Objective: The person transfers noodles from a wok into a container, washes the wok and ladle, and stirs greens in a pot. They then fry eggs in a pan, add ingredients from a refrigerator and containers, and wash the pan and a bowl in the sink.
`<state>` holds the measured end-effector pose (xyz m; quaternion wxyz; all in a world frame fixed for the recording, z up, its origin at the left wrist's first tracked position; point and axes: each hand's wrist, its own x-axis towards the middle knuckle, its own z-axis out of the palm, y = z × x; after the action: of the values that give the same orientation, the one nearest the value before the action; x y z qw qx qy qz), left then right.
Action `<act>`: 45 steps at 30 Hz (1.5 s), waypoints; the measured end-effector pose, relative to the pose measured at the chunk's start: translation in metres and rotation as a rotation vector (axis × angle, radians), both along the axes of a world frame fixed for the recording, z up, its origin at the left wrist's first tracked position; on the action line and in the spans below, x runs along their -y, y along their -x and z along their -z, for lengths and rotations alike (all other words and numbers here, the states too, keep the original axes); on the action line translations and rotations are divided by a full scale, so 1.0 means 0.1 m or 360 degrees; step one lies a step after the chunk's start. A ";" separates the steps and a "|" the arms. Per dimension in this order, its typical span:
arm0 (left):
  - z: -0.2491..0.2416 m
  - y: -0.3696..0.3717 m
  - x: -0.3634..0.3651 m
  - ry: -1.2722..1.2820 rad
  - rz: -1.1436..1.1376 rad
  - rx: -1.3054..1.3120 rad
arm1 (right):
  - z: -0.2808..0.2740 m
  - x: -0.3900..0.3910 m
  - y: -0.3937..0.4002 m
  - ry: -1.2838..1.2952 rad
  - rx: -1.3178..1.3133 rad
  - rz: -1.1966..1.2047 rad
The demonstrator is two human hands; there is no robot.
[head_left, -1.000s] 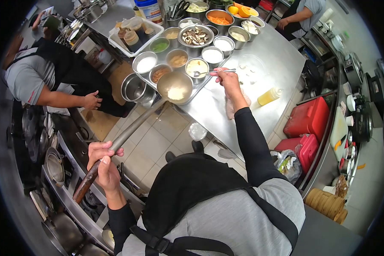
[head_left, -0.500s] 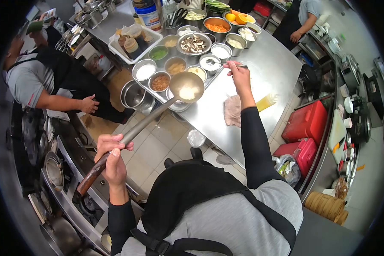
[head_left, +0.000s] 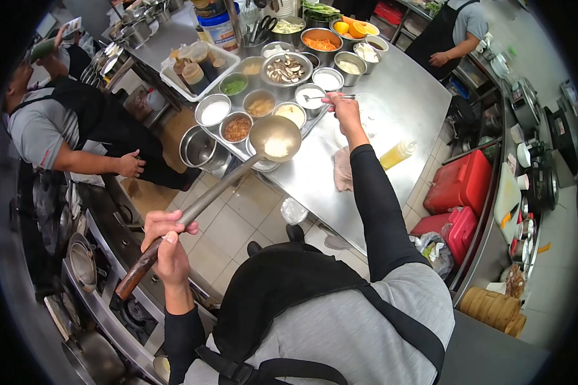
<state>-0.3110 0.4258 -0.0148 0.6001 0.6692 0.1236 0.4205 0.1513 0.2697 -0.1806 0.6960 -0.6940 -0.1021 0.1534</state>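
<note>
My left hand (head_left: 167, 240) grips the long handle of a big steel ladle (head_left: 275, 138), whose bowl holds a little pale seasoning and hovers over the near edge of the steel counter (head_left: 404, 96). My right hand (head_left: 342, 106) holds a small spoon (head_left: 320, 97) by its handle, the tip over a steel bowl of white powder (head_left: 311, 95). Around it stand several steel bowls of seasonings, among them one with a brown paste (head_left: 236, 128) and one with sliced mushrooms (head_left: 286, 68).
A person in a grey shirt and black apron (head_left: 64, 122) stands at the left by the stove with woks (head_left: 83, 256). Another person (head_left: 453, 29) works at the far right. A yellow squeeze bottle (head_left: 397, 154) and a cloth (head_left: 341, 170) lie on the counter. Red containers (head_left: 462, 183) sit at right.
The ladle bowl has stayed near the seasoning bowls, shifting slightly. My right hand has moved the spoon from the yellowish bowl to the bowl of white powder.
</note>
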 end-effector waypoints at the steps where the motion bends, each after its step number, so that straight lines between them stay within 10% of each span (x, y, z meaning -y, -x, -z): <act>1: 0.00 0.00 0.00 -0.0001 -0.0006 -0.0003 | -0.01 0.01 0.01 -0.0009 -0.0053 -0.0007; 14: 0.04 -0.25 -0.09 0.0028 0.0056 -0.0012 | -0.28 0.39 0.10 -0.0533 -0.0301 -0.0134; 22: -0.03 -0.47 0.05 0.0038 0.0078 -0.0036 | -0.79 -0.04 0.01 0.0459 0.1753 0.0279; 30: -0.12 0.40 0.43 0.0099 -0.0360 -0.0049 | -0.14 -0.38 -0.39 0.1060 0.1242 -0.0167; 33: -0.09 0.87 0.63 0.0076 -0.0615 0.0001 | -0.60 -0.33 0.12 0.0365 0.1542 0.0409; 36: -0.13 1.21 0.92 -0.0103 -0.1037 -0.0021 | -1.27 -0.51 1.87 -0.0003 0.0794 -0.0608; 39: -0.06 1.51 1.19 -0.0888 -0.1510 -0.0542 | -1.30 -0.74 3.63 -0.0377 -0.0335 -0.2614; 45: 0.44 2.29 1.86 -0.1048 -0.1974 -0.0371 | -1.72 -0.47 5.75 -0.0092 -0.1339 -0.3007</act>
<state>-0.5400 0.2397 -0.0588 -0.0003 0.6626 0.4116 0.6258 -0.4233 0.3172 -0.0091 0.2874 -0.2040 -0.3573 0.8649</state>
